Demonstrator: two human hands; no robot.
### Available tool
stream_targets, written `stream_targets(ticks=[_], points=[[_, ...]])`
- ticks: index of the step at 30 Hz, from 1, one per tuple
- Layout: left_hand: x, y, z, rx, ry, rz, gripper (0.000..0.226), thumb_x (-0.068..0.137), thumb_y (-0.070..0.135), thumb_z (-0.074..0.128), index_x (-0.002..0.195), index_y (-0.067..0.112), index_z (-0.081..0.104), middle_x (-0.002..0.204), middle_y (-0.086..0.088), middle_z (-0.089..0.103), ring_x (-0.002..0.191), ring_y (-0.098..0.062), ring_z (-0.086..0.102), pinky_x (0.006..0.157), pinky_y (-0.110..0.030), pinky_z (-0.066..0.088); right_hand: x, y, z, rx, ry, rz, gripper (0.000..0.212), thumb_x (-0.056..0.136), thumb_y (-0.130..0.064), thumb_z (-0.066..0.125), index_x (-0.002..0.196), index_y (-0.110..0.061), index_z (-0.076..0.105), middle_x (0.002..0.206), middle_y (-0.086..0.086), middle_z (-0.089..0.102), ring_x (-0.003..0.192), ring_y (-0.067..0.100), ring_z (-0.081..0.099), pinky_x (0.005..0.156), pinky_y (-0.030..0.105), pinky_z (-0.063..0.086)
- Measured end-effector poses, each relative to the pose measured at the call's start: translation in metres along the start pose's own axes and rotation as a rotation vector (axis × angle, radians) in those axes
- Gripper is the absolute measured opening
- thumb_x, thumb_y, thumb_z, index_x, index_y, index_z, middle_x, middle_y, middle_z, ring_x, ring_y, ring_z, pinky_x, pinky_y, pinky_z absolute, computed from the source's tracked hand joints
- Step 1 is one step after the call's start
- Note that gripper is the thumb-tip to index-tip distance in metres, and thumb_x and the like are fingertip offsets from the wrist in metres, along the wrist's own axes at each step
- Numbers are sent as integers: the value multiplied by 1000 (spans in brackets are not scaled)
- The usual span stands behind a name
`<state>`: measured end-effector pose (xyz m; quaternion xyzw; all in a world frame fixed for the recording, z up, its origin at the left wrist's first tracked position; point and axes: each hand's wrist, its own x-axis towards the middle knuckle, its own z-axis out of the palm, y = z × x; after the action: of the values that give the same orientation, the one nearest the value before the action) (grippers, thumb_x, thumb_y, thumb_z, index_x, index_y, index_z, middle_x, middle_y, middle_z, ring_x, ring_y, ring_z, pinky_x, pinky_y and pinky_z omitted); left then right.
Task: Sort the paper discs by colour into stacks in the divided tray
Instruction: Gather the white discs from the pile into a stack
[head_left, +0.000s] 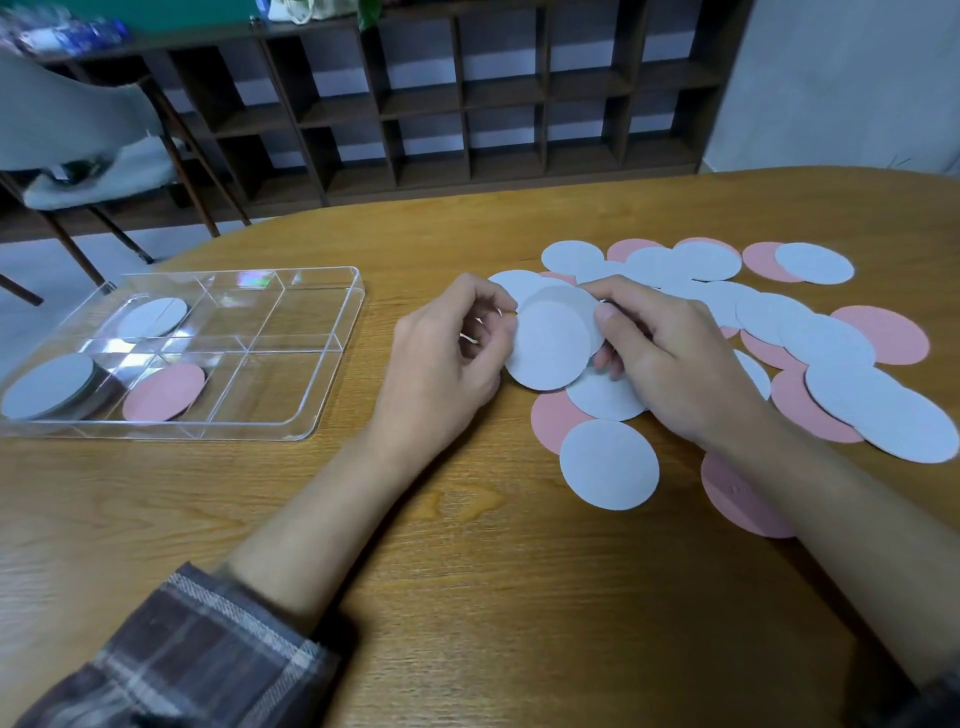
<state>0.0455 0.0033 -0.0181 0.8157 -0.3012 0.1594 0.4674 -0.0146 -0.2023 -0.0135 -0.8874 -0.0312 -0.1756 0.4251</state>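
Observation:
Both hands hold white paper discs (549, 345) just above the table, near its middle. My left hand (447, 358) pinches the left edge of the discs. My right hand (670, 364) grips their right edge with thumb on top and fingers beneath. A loose heap of white and pink discs (831, 353) spreads over the table to the right and partly under my right hand. The clear divided tray (322, 374) lies at the left. It holds a white stack (49, 385) at front left, a pink disc (165, 392) beside it and a white disc (152, 317) behind.
A single white disc (609, 464) and a pink disc (737, 499) lie near my right forearm. The tray's right-hand compartments hold nothing. Beyond the table's far edge stand a dark wooden shelf unit (467, 104) and a grey chair (88, 130).

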Motion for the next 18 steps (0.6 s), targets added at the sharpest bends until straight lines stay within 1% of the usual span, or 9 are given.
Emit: stream_targets(ticks=[1, 4, 7, 9, 11, 13, 15, 17, 18], points=[[0, 0, 0, 2, 11, 6, 4, 98, 8, 67, 101, 10, 66, 80, 3, 65, 66, -11, 59, 60, -10, 41, 0, 0, 0, 1, -7, 3, 29, 109, -20, 43, 123, -24, 67, 79, -8, 66, 78, 9, 64, 77, 45, 55], [-1, 1, 1, 14, 30, 16, 6, 100, 10, 65, 106, 11, 68, 88, 2, 68, 75, -15, 62, 62, -9, 42, -1, -1, 1, 35, -36, 9, 30, 109, -21, 42, 124, -25, 68, 75, -1, 67, 77, 14, 64, 78, 51, 54], [-1, 0, 4, 56, 26, 38, 9, 101, 10, 65, 108, 11, 70, 90, 6, 66, 75, -13, 62, 60, -7, 41, -2, -4, 2, 63, -66, -2, 26, 108, -29, 47, 122, -25, 69, 76, 1, 66, 76, 16, 64, 75, 51, 54], [-1, -1, 4, 58, 31, 32, 9, 100, 11, 65, 108, 11, 70, 90, 7, 66, 74, -13, 62, 61, -7, 40, -3, -4, 2, 53, -73, -16, 21, 105, -27, 54, 120, -25, 69, 79, 3, 67, 78, 19, 64, 76, 48, 53], [-2, 0, 5, 33, 29, 14, 8, 100, 14, 67, 107, 13, 69, 89, 6, 66, 70, -13, 63, 61, -12, 43, -1, -1, 1, -3, -62, -14, 20, 103, -23, 57, 118, -25, 69, 83, 1, 67, 81, 16, 64, 76, 41, 51], [-3, 1, 6, 23, 1, 24, 9, 97, 17, 71, 105, 14, 69, 85, 6, 65, 68, -14, 62, 63, -15, 43, 1, 3, -2, -61, -29, -3, 18, 103, -22, 57, 116, -25, 69, 83, 3, 68, 80, 16, 62, 73, 35, 47], [-5, 4, 7, 39, -97, 74, 12, 94, 19, 76, 103, 14, 71, 86, 5, 67, 74, -11, 61, 68, -12, 41, 4, 5, -7, -85, 14, 22, 19, 102, -22, 56, 116, -25, 69, 84, 8, 68, 78, 18, 61, 72, 36, 47], [-7, 4, 11, 67, -275, 134, 21, 92, 27, 78, 109, 15, 73, 100, 7, 72, 91, -3, 62, 79, -12, 42, 7, 8, -11, -97, 58, 49, 20, 102, -21, 56, 118, -25, 68, 85, 10, 69, 79, 19, 62, 73, 39, 50], [-9, 2, 13, 95, -369, 158, 29, 93, 33, 77, 117, 17, 73, 110, 8, 73, 102, -3, 62, 88, -15, 44, 8, 9, -12, -107, 78, 58, 21, 102, -22, 56, 120, -25, 67, 85, 9, 69, 78, 19, 61, 73, 38, 50]])
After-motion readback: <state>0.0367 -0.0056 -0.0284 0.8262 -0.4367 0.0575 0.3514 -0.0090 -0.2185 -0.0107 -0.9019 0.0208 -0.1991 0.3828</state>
